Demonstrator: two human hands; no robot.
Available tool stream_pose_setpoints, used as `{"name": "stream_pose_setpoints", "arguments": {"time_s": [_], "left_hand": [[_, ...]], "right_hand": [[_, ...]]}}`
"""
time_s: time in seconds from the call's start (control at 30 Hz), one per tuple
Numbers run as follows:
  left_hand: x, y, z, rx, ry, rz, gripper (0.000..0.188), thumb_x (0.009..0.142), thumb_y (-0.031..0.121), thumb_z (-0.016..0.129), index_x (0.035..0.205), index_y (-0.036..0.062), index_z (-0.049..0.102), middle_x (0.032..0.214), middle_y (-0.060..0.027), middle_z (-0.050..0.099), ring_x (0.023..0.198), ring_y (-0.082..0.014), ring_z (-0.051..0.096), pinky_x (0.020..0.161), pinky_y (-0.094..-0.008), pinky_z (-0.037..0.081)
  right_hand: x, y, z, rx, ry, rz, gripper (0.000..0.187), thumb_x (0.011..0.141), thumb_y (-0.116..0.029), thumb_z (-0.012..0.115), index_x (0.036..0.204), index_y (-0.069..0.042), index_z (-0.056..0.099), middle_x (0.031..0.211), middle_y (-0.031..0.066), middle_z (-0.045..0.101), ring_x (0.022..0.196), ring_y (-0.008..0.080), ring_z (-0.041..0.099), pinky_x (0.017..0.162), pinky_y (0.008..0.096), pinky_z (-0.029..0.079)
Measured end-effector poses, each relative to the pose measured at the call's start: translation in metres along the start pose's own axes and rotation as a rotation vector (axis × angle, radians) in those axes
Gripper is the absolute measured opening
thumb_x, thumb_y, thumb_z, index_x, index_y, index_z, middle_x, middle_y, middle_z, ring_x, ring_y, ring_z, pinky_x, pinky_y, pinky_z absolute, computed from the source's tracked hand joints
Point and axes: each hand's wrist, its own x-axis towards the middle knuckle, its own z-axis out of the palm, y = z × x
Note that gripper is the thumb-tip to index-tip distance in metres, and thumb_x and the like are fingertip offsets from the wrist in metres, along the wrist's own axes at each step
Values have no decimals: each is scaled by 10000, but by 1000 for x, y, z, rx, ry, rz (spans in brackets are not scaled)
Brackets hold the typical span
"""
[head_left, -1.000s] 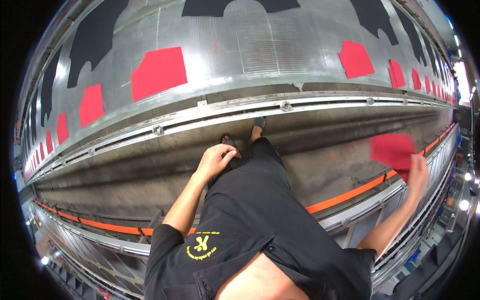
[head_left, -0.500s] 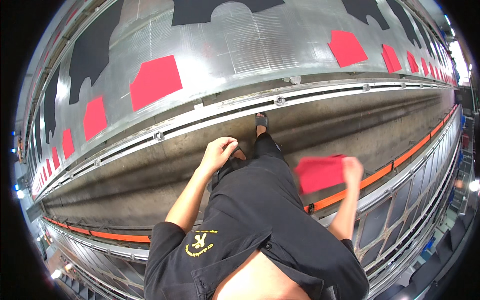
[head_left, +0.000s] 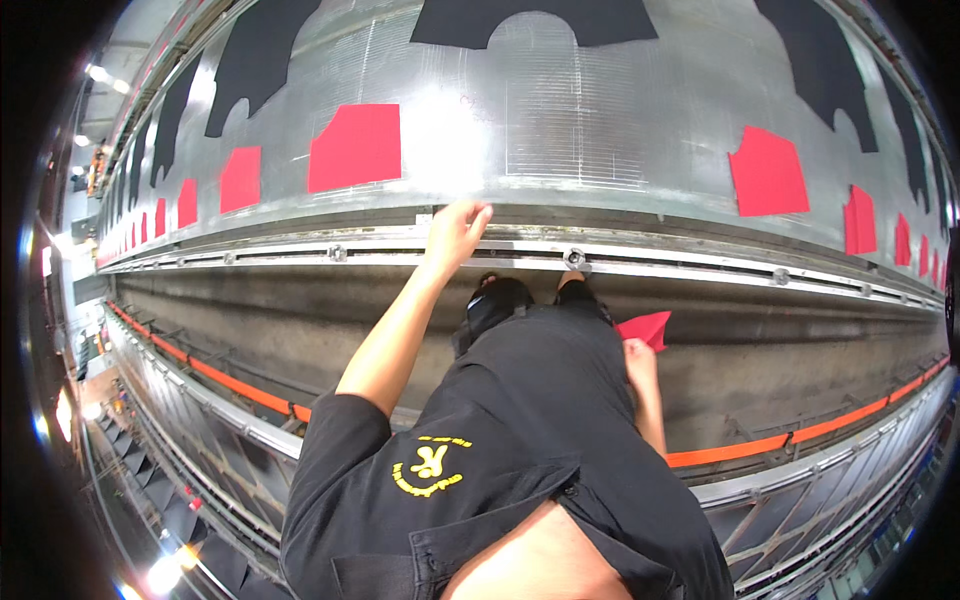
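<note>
One red cloth (head_left: 648, 326), clamped in the right hand (head_left: 641, 360) and projecting past it, is held over the floor (head_left: 760, 370) before the rail (head_left: 680, 272); left hand (head_left: 458, 232) above rail, curled, closure unclear; table (head_left: 560, 186) edge beyond.

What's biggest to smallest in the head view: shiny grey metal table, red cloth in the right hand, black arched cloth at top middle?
Shiny grey metal table
Black arched cloth, cut off at the top
Red cloth in right hand, partly hidden
</note>
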Motion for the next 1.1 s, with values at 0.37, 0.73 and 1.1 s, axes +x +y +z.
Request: {"name": "stream_pose_setpoints", "arguments": {"time_s": [0.37,0.73,1.1], "left_hand": [[134,4,47,340,20,26,217,969,260,677,1046,81,774,1010,-127,749,924,-319,724,829,-426,559],[161,-6,51,628,-134,172,168,968,199,629,951,76,742,967,-137,728,878,-356,715,792,-463,577],[194,14,70,884,-346,41,254,884,247,660,933,8,728,952,-207,734,923,-368,743,821,-464,600]], "right_hand": [[65,20,-177,158,204,277,256,1030,-214,653,1072,25,732,983,57,746,915,121,649,864,293,510],[19,31,-100,-129,-69,555,266,1000,-212,676,1017,47,731,870,68,734,804,135,628,765,322,507],[62,33,-114,266,101,411,273,995,-238,688,1032,27,746,887,41,732,820,126,637,769,309,519]]}}
